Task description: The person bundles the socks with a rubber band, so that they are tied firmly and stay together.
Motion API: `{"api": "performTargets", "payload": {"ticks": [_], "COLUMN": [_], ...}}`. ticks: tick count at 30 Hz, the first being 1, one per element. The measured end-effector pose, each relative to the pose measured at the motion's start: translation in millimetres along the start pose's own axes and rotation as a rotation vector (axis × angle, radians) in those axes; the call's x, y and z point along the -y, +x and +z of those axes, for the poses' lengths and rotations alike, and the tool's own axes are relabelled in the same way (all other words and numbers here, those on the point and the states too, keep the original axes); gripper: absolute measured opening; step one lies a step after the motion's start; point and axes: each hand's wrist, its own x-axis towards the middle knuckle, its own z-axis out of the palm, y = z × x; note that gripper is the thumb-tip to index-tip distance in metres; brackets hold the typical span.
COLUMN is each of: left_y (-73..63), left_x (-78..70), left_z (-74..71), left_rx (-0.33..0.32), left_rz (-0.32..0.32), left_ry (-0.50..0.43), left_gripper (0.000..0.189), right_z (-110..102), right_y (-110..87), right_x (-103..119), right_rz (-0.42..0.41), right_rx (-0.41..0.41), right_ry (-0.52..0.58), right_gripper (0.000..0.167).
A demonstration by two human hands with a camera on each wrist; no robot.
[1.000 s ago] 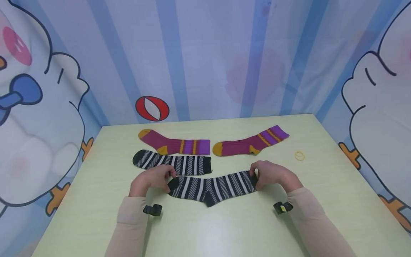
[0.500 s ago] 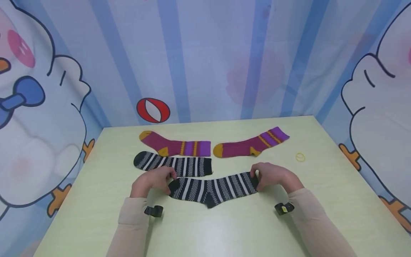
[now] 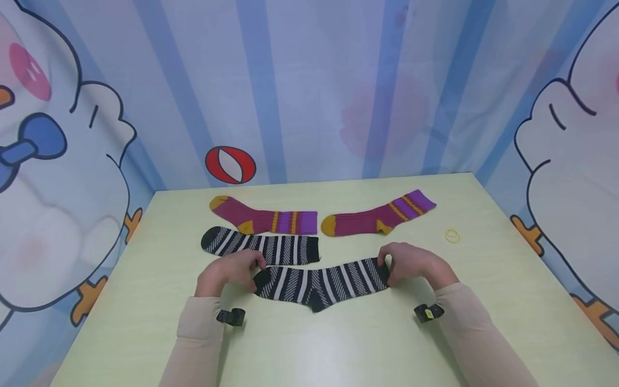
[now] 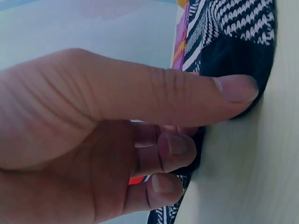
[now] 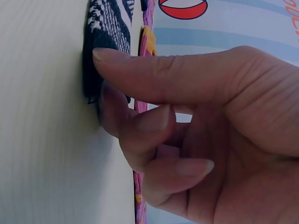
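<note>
A black-and-white striped sock (image 3: pixel 316 285) lies flat across the table in front of me, its heel toward me. My left hand (image 3: pixel 235 270) pinches its black toe; in the left wrist view the thumb (image 4: pixel 238 88) lies over the toe and the other fingers are bent beneath. At the other end my right hand (image 3: pixel 403 263) pinches the black cuff (image 5: pixel 96 70) between thumb and index finger, with the remaining fingers curled in. Just behind lies a matching striped sock (image 3: pixel 285 249), partly covered by my left hand in the head view.
Two maroon socks with purple cuffs and mustard toes lie at the back, one sock (image 3: pixel 261 217) on the left and one sock (image 3: pixel 362 221) on the right. Thin yellow bands (image 3: pixel 452 235) rest at the right of the table (image 3: pixel 319 355). A printed curtain (image 3: pixel 314 91) stands behind it.
</note>
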Motion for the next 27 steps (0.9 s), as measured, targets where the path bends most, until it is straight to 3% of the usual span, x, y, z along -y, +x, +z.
{"api": "performTargets", "payload": {"ticks": [6, 10, 13, 16, 27], "left_y": [-3.2, -8.6, -11.1, -11.9, -2.3], "left_x": [13.9, 23.8, 26.1, 26.0, 38.7], "left_z": [-5.9, -11.2, -15.2, -19.9, -37.4], "left_rx": [-0.01, -0.059, -0.114, -0.178, -0.353], "left_rz": [0.079, 0.155, 0.172, 0.161, 0.087], "left_ry": [-0.092, -0.181, -0.225, -0.239, -0.255], "left_gripper": [0.039, 0.031, 0.028, 0.028, 0.031], "right_z": [-2.0, -5.6, -8.9, -11.7, 1.7], "right_y": [-1.6, -5.0, -6.1, -3.2, 30.9], "right_x": [0.3, 4.7, 12.9, 25.7, 63.7], "right_rz": [0.0, -0.037, -0.093, -0.143, -0.146], "right_rx": [-0.007, -0.048, -0.094, -0.123, -0.23], "right_ry": [0.0, -0.021, -0.023, -0.015, 0.068], "right_gripper": [0.025, 0.023, 0.026, 0.029, 0.026]}}
